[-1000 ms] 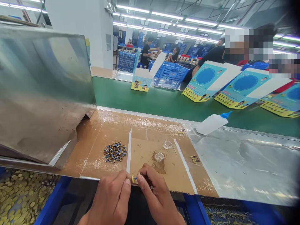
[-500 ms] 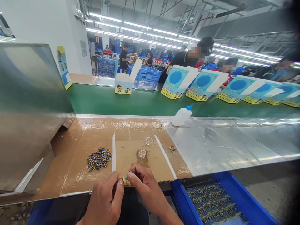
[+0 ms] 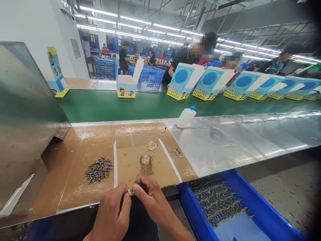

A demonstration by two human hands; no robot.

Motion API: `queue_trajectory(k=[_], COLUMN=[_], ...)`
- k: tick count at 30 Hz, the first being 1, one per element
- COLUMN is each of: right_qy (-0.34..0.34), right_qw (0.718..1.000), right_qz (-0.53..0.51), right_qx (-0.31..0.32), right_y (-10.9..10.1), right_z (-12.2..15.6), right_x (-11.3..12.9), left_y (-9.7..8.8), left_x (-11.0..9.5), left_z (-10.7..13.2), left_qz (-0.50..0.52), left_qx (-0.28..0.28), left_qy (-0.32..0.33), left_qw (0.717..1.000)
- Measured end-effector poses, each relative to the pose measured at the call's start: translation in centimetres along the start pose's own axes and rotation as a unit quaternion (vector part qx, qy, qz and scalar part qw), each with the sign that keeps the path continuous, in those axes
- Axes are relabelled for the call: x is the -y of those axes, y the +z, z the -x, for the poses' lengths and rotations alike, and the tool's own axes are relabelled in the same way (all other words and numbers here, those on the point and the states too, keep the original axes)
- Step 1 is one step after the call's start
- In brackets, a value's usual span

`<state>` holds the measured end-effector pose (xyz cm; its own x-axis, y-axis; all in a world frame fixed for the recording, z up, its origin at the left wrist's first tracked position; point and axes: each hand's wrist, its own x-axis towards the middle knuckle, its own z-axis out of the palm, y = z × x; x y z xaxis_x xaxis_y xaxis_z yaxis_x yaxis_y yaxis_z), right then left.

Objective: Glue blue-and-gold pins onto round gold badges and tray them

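Over the near table edge, my left hand [image 3: 112,209] pinches a small yellow disc [image 3: 129,192] between thumb and forefinger. Close against it, my right hand [image 3: 150,194] has its fingertips closed on a small blue piece [image 3: 132,190], mostly hidden by the fingers. The two pieces appear to touch at the fingertips. Beyond my left hand lies a pile of small blue, dark and gold figures [image 3: 99,170]. A clear little cup [image 3: 145,160] sits in a brown wet-looking stain on the cardboard [image 3: 127,164], and another clear cup [image 3: 152,145] stands behind it, beside a thin stick [image 3: 159,148].
A white bottle with blue cap [image 3: 186,117] stands on the metal tabletop [image 3: 225,144]. Printed boxes [image 3: 181,82] line the green conveyor [image 3: 100,108]. A blue bin [image 3: 265,207] with rows of small pieces sits low right. A metal housing [image 3: 22,117] rises left; people work beyond.
The view has shifted slightly, so the table and boxes sit further left and higher in the picture. Both hands keep their pinch on the small pieces, nearly unmoved.
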<state>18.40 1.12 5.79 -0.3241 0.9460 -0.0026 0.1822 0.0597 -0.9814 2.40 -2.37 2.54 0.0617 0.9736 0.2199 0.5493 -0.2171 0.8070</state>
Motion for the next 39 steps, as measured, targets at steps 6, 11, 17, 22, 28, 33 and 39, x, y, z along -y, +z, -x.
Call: queue_trajectory(k=[6, 11, 17, 22, 28, 33, 39], right_qy=[0.006, -0.111, -0.299, -0.337, -0.319, -0.212, -0.102], right_qw=[1.0, 0.98, 0.869, 0.833, 0.879, 0.957, 0.995], right_qz=[-0.006, 0.149, 0.377, 0.422, 0.256, 0.162, -0.018], right_qx=[-0.02, -0.076, -0.115, -0.118, -0.245, -0.118, -0.009], right_y=[-0.9, -0.5, 0.6, 0.3, -0.3, -0.5, 0.3], right_z=[0.4, 1.4, 2.1, 2.7, 4.6, 4.3, 3.4], right_x=[0.8, 1.4, 0.9, 1.1, 0.9, 1.4, 2.2], left_y=[-0.9, -1.1, -0.5, -0.5, -1.3, -2.0, -2.5], left_x=[-0.3, -1.1, -1.2, -0.7, -1.1, -1.5, -0.9], left_z=[0.1, 0.3, 0.3, 0.6, 1.2, 1.0, 0.9], left_qz=[0.138, 0.166, 0.144, 0.19, 0.32, 0.434, 0.483], left_qx=[0.05, 0.03, -0.003, -0.036, -0.018, 0.049, 0.101], left_qy=[-0.067, -0.03, 0.015, 0.004, -0.061, -0.108, -0.124], left_qw=[0.987, 0.985, 0.989, 0.981, 0.945, 0.893, 0.861])
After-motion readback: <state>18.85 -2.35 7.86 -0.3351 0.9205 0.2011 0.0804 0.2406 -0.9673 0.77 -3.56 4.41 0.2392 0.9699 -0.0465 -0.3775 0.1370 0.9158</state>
